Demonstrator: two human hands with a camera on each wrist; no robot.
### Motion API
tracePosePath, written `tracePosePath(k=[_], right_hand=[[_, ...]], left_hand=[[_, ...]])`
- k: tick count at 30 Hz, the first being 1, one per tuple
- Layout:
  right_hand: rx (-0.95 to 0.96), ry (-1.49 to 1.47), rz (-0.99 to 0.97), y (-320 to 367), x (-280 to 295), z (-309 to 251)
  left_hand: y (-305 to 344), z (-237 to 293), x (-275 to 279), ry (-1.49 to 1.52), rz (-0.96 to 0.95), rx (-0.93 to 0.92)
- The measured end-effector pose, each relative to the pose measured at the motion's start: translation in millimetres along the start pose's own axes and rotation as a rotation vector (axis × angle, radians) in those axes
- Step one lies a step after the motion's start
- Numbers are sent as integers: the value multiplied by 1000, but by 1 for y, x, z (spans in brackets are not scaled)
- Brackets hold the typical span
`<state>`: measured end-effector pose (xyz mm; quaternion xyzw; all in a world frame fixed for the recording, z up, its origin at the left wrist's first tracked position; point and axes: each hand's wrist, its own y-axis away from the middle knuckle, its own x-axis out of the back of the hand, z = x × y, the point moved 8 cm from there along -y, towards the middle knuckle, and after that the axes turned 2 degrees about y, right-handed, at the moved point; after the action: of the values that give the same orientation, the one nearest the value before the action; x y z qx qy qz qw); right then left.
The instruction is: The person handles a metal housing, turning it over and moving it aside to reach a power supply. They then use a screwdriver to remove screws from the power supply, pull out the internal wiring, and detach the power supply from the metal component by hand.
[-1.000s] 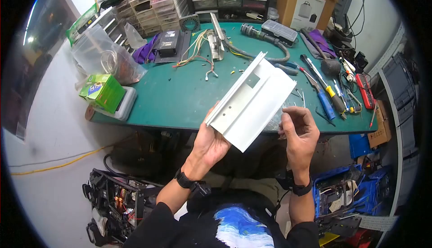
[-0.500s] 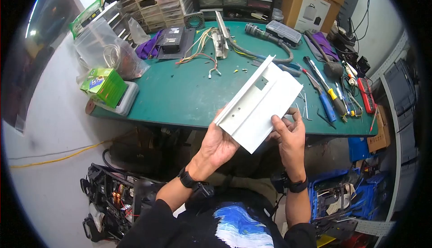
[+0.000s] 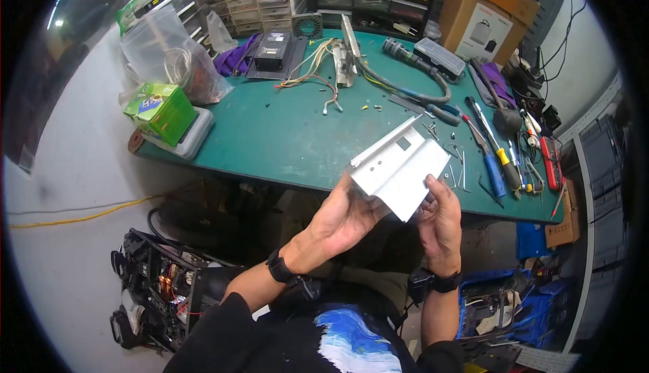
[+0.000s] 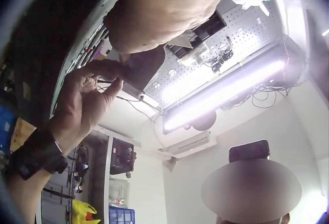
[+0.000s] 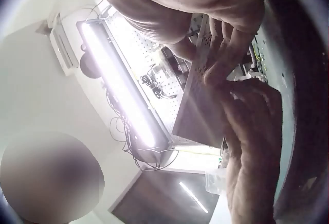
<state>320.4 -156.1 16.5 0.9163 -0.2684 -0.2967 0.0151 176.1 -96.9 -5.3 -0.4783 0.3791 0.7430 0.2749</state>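
A white bent sheet-metal panel (image 3: 414,177), with a square cutout and small round holes, is held tilted above the table's front edge. My left hand (image 3: 336,223) holds it by the lower left side, palm up, with most of its fingers hidden under the metal. At the right edge my right hand (image 3: 443,217) pinches it, thumb on the upper face and fingers beneath. From below, the panel (image 5: 200,108) looks dark in the right wrist view, with the left hand (image 5: 252,126) against its side.
The green table (image 3: 284,140) bears small screws, hex keys (image 3: 464,170), a yellow-handled screwdriver (image 3: 506,156) and a red multimeter (image 3: 551,163) on the right. Loose wires (image 3: 324,68) and a black box (image 3: 274,50) lie behind. On the left stands a green carton (image 3: 159,112).
The right hand has come in from beside the panel and taken hold of its right edge. The panel has moved right in view and now tilts flatter.
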Motion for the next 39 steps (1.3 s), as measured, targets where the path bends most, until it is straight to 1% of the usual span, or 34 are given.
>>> tracePosePath(k=[4,7,9,12,15,19,21,22,25,27,28,30,34,36,37,39], right_hand=[[-17,-3,5,-1,7,3],[-18,-24,-17,-2,9,5],[-20,-23,4,-2,8,5],[-18,-3,37,2,4,2],[-13,-23,11,2,4,2],[-16,-28,22,1,9,4],[-23,-44,13,0,10,4],[-22,-44,13,0,11,4],[-61,-61,-12,-2,13,7],[-84,-85,-29,-4,10,9],[-82,-84,-31,-5,11,10],[-110,-118,-39,-7,11,15],[-130,-177,-61,-6,7,15],[-159,-268,-31,-6,5,17],[-159,-268,-31,-4,1,15],[-155,-235,64,3,-2,11]], left_hand=[[-5,-1,14,-26,39,-14],[-4,2,14,-70,18,-43],[-1,1,8,-43,-23,-41],[-3,1,12,-24,-62,-32],[-3,0,12,-34,-52,-32],[-2,-1,11,-20,-35,-24],[-1,-1,3,-13,-143,-9],[1,-1,2,-13,-144,-9],[4,3,-1,-41,-159,-37],[4,10,4,-112,-109,-99],[5,12,3,-113,-112,-101],[8,19,-2,-202,-127,-177],[11,19,-11,-179,-199,-161],[12,20,-14,-237,-206,-172],[13,20,-15,-236,-206,-172],[14,23,-16,-260,-180,-189]])
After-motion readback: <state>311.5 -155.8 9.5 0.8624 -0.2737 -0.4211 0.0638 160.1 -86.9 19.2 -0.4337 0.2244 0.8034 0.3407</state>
